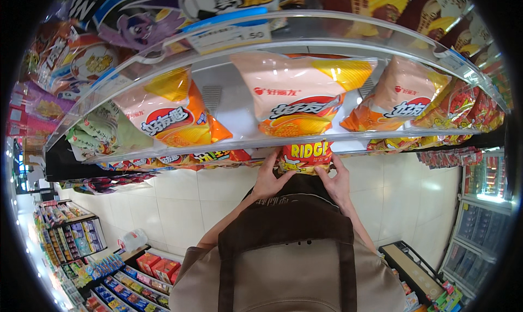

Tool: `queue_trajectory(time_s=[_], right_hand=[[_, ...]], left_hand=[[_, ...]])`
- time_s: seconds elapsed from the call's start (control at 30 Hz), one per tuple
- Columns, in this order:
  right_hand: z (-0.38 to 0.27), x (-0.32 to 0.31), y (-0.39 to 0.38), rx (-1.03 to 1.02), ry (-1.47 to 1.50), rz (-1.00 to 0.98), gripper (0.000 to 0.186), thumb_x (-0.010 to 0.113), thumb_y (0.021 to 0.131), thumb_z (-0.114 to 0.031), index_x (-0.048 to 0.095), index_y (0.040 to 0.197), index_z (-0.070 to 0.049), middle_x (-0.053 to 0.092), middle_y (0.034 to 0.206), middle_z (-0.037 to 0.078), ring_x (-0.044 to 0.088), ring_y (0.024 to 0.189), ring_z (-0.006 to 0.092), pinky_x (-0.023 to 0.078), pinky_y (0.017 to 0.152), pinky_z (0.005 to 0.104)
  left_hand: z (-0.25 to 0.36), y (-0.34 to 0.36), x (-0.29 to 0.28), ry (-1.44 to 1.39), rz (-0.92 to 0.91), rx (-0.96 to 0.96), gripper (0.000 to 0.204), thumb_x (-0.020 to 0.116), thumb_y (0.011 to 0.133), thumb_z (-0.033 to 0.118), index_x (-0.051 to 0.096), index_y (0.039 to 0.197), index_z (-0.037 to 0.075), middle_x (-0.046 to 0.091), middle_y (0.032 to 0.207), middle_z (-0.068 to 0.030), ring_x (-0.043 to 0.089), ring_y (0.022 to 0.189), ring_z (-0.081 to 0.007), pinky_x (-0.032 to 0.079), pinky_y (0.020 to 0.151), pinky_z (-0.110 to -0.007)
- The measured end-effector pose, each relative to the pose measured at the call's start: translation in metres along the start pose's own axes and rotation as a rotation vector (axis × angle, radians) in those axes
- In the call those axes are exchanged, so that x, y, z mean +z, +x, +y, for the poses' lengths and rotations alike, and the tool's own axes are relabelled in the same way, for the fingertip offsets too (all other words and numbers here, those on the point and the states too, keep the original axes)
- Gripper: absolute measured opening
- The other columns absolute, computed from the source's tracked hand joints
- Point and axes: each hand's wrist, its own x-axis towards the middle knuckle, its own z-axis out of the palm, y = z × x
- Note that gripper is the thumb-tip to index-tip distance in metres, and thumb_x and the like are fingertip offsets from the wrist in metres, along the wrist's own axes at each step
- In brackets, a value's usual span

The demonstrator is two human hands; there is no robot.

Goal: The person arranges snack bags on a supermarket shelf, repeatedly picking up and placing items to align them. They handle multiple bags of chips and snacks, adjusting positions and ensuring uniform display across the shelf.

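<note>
A red and yellow snack bag [305,154] is on a lower shelf, partly hidden by the shelf above. My left hand [271,178] holds its left side, thumb on the front, and my right hand [335,181] holds its right side the same way. Just above, pink and orange chip bags [297,110] stand on a white shelf [212,72] behind a clear plastic lip [250,140], one at the left, one in the middle, one at the right.
More snack bags [81,56] fill the shelves above and to both sides. A tiled floor [174,203] shows below. Low racks of packaged goods [131,285] are at lower left, a glass-fronted case [474,225] at far right, and a low dark-framed unit [406,263] at lower right.
</note>
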Motion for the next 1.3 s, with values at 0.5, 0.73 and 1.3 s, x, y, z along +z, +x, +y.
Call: queue_trajectory(time_s=[0.5,0.73,1.3], right_hand=[[-0.020,0.048,0.028,-0.323,-0.219,-0.108,0.052,0.077,0.080,-0.014,0.054,0.123,0.004,0.061,0.105,0.018,0.061,0.094,0.0303,0.050,0.082,0.0377],[-0.020,0.056,0.033,-0.345,-0.263,-0.128,0.048,0.073,0.084,-0.015,0.050,0.122,0.005,0.058,0.110,0.023,0.057,0.100,0.0410,0.047,0.086,0.0433],[-0.005,0.076,0.037,-0.350,-0.255,-0.177,0.043,0.067,0.088,-0.012,0.047,0.121,0.006,0.058,0.107,0.026,0.058,0.098,0.0451,0.048,0.084,0.0458]], left_hand=[[-0.036,-0.013,-0.013,0.031,0.295,-0.031,0.073,0.075,0.084,0.015,0.035,0.141,-0.007,0.054,0.132,-0.0202,0.053,0.122,-0.0262,0.041,0.102,-0.035],[-0.031,-0.010,-0.014,0.017,0.322,-0.079,0.071,0.073,0.085,0.018,0.036,0.140,-0.008,0.050,0.134,-0.0262,0.051,0.123,-0.0386,0.041,0.102,-0.042],[-0.053,-0.010,-0.013,0.030,0.278,-0.109,0.070,0.068,0.088,0.016,0.030,0.141,-0.010,0.048,0.133,-0.0301,0.048,0.123,-0.0439,0.039,0.102,-0.044]])
